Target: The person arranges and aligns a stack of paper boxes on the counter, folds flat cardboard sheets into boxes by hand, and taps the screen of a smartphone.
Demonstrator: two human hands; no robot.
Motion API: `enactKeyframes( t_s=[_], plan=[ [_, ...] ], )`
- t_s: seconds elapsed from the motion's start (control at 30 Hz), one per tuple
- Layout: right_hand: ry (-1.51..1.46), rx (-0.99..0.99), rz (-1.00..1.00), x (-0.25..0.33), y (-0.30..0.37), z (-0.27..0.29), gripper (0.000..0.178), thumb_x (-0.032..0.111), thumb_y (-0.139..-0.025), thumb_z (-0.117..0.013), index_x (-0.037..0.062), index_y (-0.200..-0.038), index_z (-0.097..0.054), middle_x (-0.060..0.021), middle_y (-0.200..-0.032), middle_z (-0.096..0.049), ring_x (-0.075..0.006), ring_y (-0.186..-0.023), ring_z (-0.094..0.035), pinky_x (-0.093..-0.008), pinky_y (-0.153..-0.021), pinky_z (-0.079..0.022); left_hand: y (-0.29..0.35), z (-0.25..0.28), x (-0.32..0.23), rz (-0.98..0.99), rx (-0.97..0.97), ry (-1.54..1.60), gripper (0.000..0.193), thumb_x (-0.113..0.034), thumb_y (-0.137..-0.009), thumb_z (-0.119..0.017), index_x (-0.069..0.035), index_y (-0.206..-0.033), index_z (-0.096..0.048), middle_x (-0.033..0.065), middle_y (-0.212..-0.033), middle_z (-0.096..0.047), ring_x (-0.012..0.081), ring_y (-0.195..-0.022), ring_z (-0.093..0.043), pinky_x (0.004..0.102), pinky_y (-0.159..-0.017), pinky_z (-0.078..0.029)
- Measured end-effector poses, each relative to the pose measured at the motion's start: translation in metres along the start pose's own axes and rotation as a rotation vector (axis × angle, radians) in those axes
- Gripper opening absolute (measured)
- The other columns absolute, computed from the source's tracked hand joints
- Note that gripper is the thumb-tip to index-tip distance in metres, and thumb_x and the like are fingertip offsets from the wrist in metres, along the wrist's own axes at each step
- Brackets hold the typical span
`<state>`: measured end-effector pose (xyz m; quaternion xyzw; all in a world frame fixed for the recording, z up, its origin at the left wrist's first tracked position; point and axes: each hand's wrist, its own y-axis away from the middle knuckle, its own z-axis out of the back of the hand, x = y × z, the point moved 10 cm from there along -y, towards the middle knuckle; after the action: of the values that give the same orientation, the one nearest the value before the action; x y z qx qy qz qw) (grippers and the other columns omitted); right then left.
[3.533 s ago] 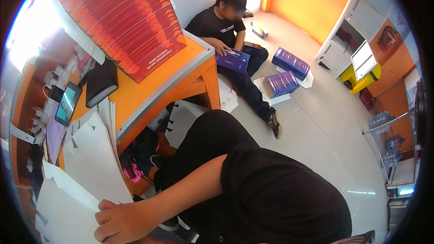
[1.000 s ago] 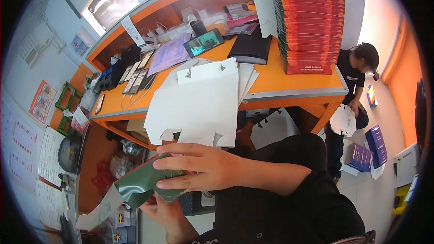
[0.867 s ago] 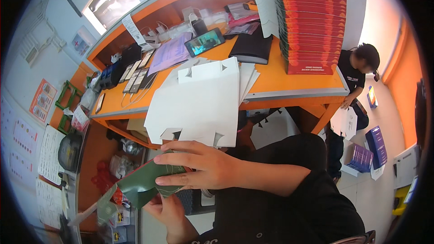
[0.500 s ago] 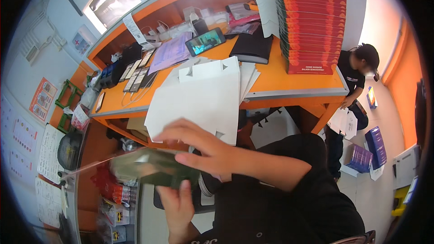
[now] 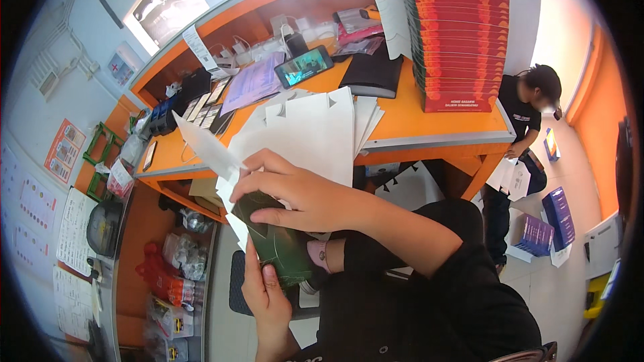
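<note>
A dark green cardboard box (image 5: 276,249) with white inner sides is between my hands, in front of the desk. My left hand (image 5: 267,288) grips its lower left side, thumb on the green face. My right hand (image 5: 288,191) pinches the upper end, fingers at a raised white flap (image 5: 208,149) and thumb on the green surface. Just beyond lies a pile of flat white cardboard blanks (image 5: 302,127), hanging over the desk's front edge. The box's far side is hidden.
A tall stack of red boxes (image 5: 463,40) stands at the desk's right. A phone (image 5: 304,67) leans near a black folder (image 5: 372,74). Another person (image 5: 523,114) sits at right with white cardboard, beside blue-purple boxes (image 5: 533,234). Shelves with plastic bags (image 5: 178,288) stand at left.
The green box has turned from lying sideways to a more upright tilt, and its white flap now sticks up. My right hand has closed on its upper end.
</note>
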<state>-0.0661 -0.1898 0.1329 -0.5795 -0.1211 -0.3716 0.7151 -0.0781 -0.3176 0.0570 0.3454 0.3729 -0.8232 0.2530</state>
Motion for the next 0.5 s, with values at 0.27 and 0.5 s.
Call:
enactKeyframes(
  t_s=[0.27, 0.5],
  plan=[
    [0.354, 0.151, 0.225, 0.018, 0.011, -0.021, 0.025, 0.016, -0.072, -0.067, 0.0108, -0.094, -0.056, -0.0012, -0.098, -0.054, -0.0210, -0.087, -0.053, -0.0333, -0.078, -0.044, 0.003, 0.009, 0.002, 0.094, -0.169, 0.362, 0.069, -0.013, -0.090, -0.047, -0.007, -0.143, -0.003, 0.0160, -0.095, -0.059, 0.0120, -0.075, -0.056, 0.0221, -0.068, -0.042],
    [0.308, 0.209, 0.284, 0.027, 0.015, -0.025, 0.023, 0.017, -0.070, -0.068, 0.0118, -0.090, -0.057, 0.0002, -0.095, -0.055, -0.0200, -0.083, -0.053, -0.0317, -0.074, -0.045, -0.003, 0.014, -0.009, -0.001, -0.182, 0.405, 0.072, -0.011, -0.088, -0.049, -0.006, -0.143, -0.003, 0.0086, -0.079, -0.058, 0.0060, -0.063, -0.048, 0.0181, -0.060, -0.036]
  ],
)
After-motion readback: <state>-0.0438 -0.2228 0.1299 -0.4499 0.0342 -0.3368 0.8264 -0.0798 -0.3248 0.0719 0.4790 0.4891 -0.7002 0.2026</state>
